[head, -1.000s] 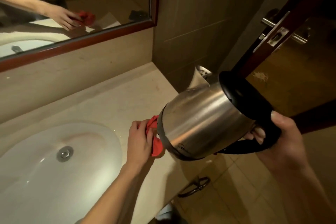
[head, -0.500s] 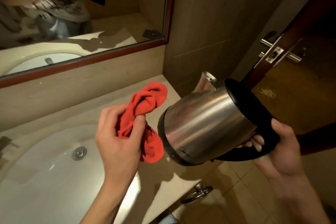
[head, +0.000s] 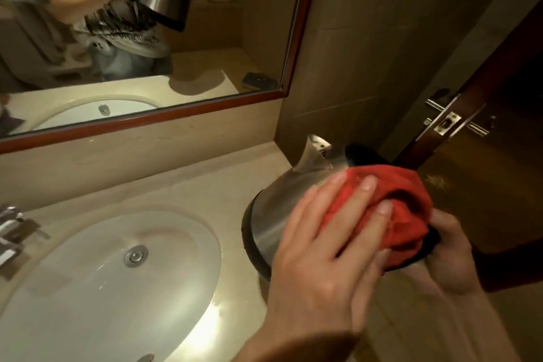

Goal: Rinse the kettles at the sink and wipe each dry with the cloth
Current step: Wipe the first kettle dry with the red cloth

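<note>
since 0.5 s ago the left hand (head: pixel 320 247) has carried the red cloth (head: pixel 396 206) from open air beside the kettle (head: pixel 282 206) onto the kettle's steel side, and the view has tilted so that more of the mirror (head: pixel 147 38) shows. a full second ago that hand was low at the counter edge with the cloth bunched against the kettle's base.

now the left hand lies over the cloth with its fingers (head: pixel 367 185) nearly straight and spread, pressing the bunched cloth flat against the upper side of the kettle; the thumb runs along below. the right hand (head: pixel 449 258) sits under the cloth on the far side, its fingers curled round the kettle's black handle, mostly hidden by the cloth.

the kettle is held tilted on its side in the air, over the right end of the counter (head: pixel 176 185), spout toward the wall, just right of the white sink (head: pixel 88 288). a tap (head: pixel 11 232) shows at the left edge.
</note>
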The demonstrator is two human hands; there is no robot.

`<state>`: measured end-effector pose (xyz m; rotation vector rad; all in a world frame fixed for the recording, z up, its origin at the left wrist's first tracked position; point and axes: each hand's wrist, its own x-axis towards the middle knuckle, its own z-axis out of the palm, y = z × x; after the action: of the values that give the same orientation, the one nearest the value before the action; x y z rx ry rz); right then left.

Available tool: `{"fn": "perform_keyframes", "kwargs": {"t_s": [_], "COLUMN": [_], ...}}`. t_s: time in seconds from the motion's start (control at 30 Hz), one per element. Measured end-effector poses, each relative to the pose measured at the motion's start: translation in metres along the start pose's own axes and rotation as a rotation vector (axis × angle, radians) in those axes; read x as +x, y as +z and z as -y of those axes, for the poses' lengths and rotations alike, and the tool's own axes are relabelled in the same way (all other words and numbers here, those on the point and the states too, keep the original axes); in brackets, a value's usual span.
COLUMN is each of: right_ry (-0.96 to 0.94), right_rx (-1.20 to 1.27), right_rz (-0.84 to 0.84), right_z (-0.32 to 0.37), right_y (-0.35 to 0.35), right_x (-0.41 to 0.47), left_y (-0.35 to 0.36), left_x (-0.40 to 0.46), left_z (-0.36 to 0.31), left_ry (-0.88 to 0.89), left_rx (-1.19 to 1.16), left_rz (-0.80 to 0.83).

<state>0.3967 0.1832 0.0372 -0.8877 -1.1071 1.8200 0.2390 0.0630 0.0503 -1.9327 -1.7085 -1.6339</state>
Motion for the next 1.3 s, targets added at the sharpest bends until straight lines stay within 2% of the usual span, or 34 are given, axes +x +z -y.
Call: {"fn": "perform_keyframes", "kwargs": {"t_s": [0.07,0.17,0.3,0.37,0.47,0.6,0.77,0.9,1.13,1.3], "right_ry": [0.005,0.054,0.045,0.014,0.002,-0.028,-0.046,-0.061,-0.005,-0.006], "right_rx": [-0.028,-0.026,-0.091,-0.140,-0.190,-0.267,-0.292,-0.328,-0.330,-0.284], "right_rz": [-0.004,0.129,0.212,0.256,0.312,0.348,0.374,0.362,0.223,0.192], "right_z": [-0.001,-0.007,-0.010,-0.005,0.001,0.005,0.007,0.005,-0.018,-0.034], "right_y": [0.001,0.009,0.008,0.011,0.016,0.024,0.036,0.040,0.037,0.041], "right_x": [0.004,0.014,0.024,0.025,0.030,0.035,0.042,0.051,0.069,0.078], "left_y": [0.005,0.005,-0.007,-0.019,-0.030,-0.035,-0.029,-0.017,-0.011,0.020], "left_x": [-0.006,-0.018,-0.020,-0.013,0.005,0.039,0.042,0.009,-0.039,-0.070], "left_z": [0.009,0.031,0.058,0.078,0.118,0.141,0.163,0.176,0.178,0.141], "left_ry": [0.065,0.024,-0.387,-0.555,-0.706,-0.663,-0.734,-0.787,-0.920,-0.952], "left_rx": [0.051,0.023,-0.176,-0.256,-0.355,-0.475,-0.519,-0.392,-0.285,-0.053], "left_rz": [-0.059,-0.174,-0.325,-0.262,-0.020,0.190,0.240,0.123,-0.063,-0.420]}}
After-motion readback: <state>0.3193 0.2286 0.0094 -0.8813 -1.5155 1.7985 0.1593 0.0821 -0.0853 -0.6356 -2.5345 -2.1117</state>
